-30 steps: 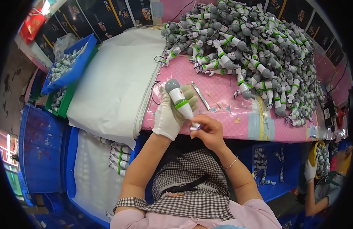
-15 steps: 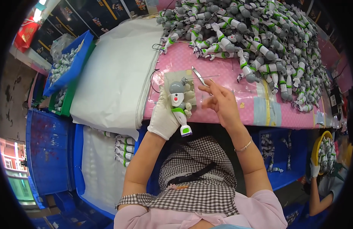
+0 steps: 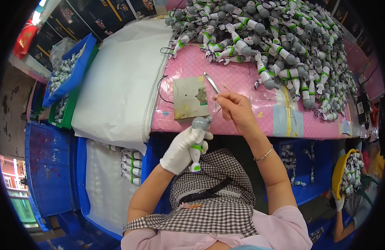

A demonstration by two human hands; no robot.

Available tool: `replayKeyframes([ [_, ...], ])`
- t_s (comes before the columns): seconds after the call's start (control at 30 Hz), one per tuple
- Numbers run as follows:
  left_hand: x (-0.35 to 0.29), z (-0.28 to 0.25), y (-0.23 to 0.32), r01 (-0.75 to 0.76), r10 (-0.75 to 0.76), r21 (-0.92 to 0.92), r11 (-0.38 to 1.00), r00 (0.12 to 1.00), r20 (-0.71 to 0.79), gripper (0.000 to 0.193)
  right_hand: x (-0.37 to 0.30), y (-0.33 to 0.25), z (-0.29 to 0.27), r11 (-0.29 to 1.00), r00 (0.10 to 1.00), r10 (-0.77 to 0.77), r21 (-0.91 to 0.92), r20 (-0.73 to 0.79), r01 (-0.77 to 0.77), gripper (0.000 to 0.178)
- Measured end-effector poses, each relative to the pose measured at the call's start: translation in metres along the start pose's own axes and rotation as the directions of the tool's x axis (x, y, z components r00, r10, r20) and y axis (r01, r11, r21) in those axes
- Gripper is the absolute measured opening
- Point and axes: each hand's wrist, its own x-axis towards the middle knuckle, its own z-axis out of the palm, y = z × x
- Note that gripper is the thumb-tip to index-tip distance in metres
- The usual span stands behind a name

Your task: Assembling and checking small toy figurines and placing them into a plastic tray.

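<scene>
Ahead of both hands, a pink bench (image 3: 188, 62). Well beyond the right hand (image 3: 238, 112), a big pile (image 3: 280, 50) of toy parts; up and left of the left hand (image 3: 180, 152), white paper (image 3: 121, 75). Just past the left fingertips, a metal plate (image 3: 186, 98).

In the left hand (gloved, unlike the bare right), fingers wrapped around a toy limb (image 3: 196, 147), below and left of the right hand, with the grey ball (image 3: 199, 123) uppermost. Up and left of the right hand, a slim silver tool (image 3: 212, 81), lying loose. Right thumb and forefinger closed in a pinch, apparently on a thin strand (image 3: 218, 111) beside the ball; too fine to make out fully.

To work well here, brace the limb firmly in the left palm, ball clear of the fingers. Guide the strand in line with the ball, not sideways. Pinch close to the ball for better control, and at any snag, ease off instead of forcing.
</scene>
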Motion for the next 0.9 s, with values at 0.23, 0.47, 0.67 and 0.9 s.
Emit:
replayKeyframes([
  [0.23, -0.001, 0.004, -0.003, 0.007, 0.015, 0.286, 0.958, 0.997, -0.075, 0.036, 0.018, 0.018, -0.001, 0.47, 0.832, -0.529, -0.758, 0.168, 0.452, 0.01],
  [0.47, 0.012, -0.005, 0.011, -0.172, 0.203, 0.235, 0.957, 0.972, -0.115, 0.034, 0.026, 0.005, 0.005, 0.348, 0.86, -0.458, -0.845, 0.224, 0.406, 0.013],
  [0.67, 0.017, -0.006, 0.023, -0.073, 0.07, -0.034, 0.997, 0.995, -0.066, 0.034, 0.04, -0.017, 0.0, 0.419, 0.958, -0.164, -0.862, 0.236, 0.284, 0.016],
  [0.9, 0.023, -0.013, 0.018, -0.13, 0.129, -0.088, 0.988, 0.991, -0.019, 0.036, 0.061, -0.032, 0.001, 0.477, 0.956, 0.159, -0.867, 0.247, 0.144, 0.014],
])
